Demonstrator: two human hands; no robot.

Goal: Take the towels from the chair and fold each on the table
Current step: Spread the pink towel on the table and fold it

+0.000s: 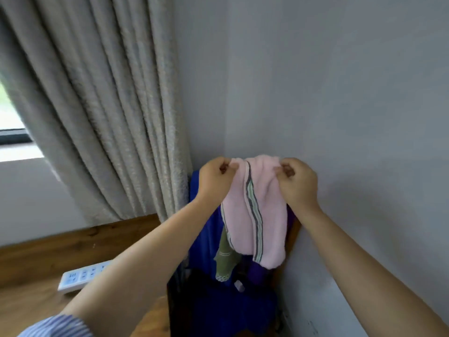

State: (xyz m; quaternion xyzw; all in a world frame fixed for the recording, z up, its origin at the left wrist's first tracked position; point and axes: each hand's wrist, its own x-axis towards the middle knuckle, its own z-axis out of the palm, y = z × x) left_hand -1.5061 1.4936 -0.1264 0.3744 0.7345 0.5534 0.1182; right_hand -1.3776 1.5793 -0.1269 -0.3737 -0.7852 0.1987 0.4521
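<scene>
A pink towel (262, 215) with a grey-green stripe hangs in the air in front of the wall corner. My left hand (213, 181) pinches its upper left edge and my right hand (298, 183) pinches its upper right edge. Below and behind it stands the chair (194, 300), draped with blue cloth (201, 239). An olive-green towel (226, 259) and a purple one (257, 271) hang on the chair under the pink towel. The chair's seat is mostly hidden by the cloths.
A wooden table (36, 263) lies at the lower left with a white power strip (82, 278) on it. A grey curtain (97, 105) hangs to the left beside a window. Grey walls close the corner right behind the chair.
</scene>
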